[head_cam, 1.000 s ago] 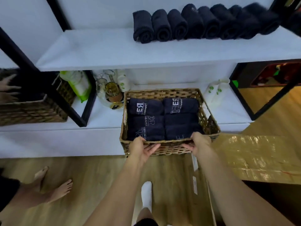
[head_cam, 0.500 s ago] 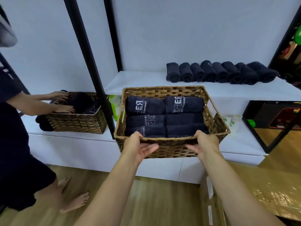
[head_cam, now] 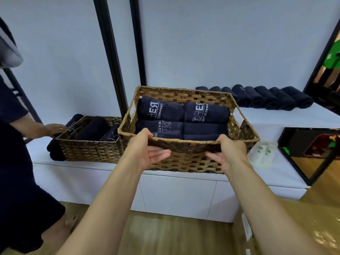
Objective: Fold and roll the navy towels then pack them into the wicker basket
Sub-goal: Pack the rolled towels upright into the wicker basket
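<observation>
I hold the wicker basket (head_cam: 185, 93) up in front of me, lifted off the white ledge (head_cam: 287, 166). My left hand (head_cam: 145, 150) and my right hand (head_cam: 230, 153) grip its near rim, thumbs over the edge and fingers against the outer wall. Several rolled navy towels (head_cam: 161, 109) with white lettering fill the basket in two columns. More rolled navy towels (head_cam: 266, 98) lie in a row on the white upper shelf at the right.
A second wicker basket (head_cam: 88, 148) with dark towels stands on the ledge at left, with another person's hand (head_cam: 55, 128) on it. That person (head_cam: 16, 162) stands close at left. Black posts (head_cam: 110, 52) rise behind. White containers with green leaves (head_cam: 263, 153) sit at right.
The basket has come up off the lower shelf in both my hands, and my view has risen with it. The person at left has moved closer to the second basket.
</observation>
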Motion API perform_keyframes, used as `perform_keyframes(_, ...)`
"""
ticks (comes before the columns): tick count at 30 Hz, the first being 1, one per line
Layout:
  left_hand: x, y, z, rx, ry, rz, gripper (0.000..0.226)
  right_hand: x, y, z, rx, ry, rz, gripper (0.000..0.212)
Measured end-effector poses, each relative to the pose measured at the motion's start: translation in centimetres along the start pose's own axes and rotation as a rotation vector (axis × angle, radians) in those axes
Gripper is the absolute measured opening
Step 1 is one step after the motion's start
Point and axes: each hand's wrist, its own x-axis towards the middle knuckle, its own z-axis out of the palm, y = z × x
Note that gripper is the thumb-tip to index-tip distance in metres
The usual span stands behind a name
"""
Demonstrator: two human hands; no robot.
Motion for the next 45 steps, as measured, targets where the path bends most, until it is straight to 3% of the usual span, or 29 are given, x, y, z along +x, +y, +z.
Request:
perform_keyframes(9, 0.6, 3.6, -0.5, -0.03, -0.031, 0.011, 0.04, -0.7, -2.8, 2.8, -0.051, 0.021, -0.134, 0.01)
perform_keyframes(12, 1.8, 5.4, 0.7, -0.043, -0.034, 0.029, 0.042, 1.0, -5.4, 5.2, -0.055, 0.001, -0.198, 0.017)
perform_keyframes(15, 4.1, 7.6, 2.2, -0.085, 0.013, 0.061, 0.04, 4.0, -7.5, 7.6, -0.09, -0.043, -0.206, 0.003)
perform_keyframes(21, 8.4, 8.3, 5.3, -0.155, 0.105, 0.09, 0.038, 12.7, -9.7, 10.6, -0.167, -0.14, -0.147, 0.042)
perform_keyframes(32, 13.0, 6.1, 13.3, -0.338, 0.168, 0.065, 0.041, 25.1, -13.6, 12.3, -0.321, -0.267, -0.046, 0.059)
perform_keyframes(34, 12.0, 5.8, 14.3, -0.225, 0.089, 0.032, 0.04, 26.0, -14.0, 12.3, -0.346, -0.285, -0.038, 0.058)
perform_keyframes(36, 10.9, 5.5, 14.6, 0.076, 0.096, 0.144, 0.03, 26.8, -14.0, 12.2, -0.369, -0.321, -0.034, 0.052)
perform_keyframes(39, 11.0, 6.2, 13.2, 0.963, 0.383, 0.774, 0.024, 27.5, -13.9, 12.1, -0.396, -0.36, -0.036, 0.049)
perform_keyframes(40, 11.4, 6.7, 12.8, 1.216, 0.397, 0.881, 0.03, 27.6, -13.9, 12.2, -0.413, -0.361, -0.042, 0.048)
perform_keyframes(42, 13.3, 7.7, 11.9, 1.558, 0.27, 0.735, 0.047, 27.6, -14.3, 12.5, -0.443, -0.349, -0.053, 0.049)
perform_keyframes(45, 15.7, 7.4, 11.5, 1.63, -0.036, 0.503, 0.037, 27.9, -14.6, 13.1, -0.488, -0.323, -0.104, 0.046)
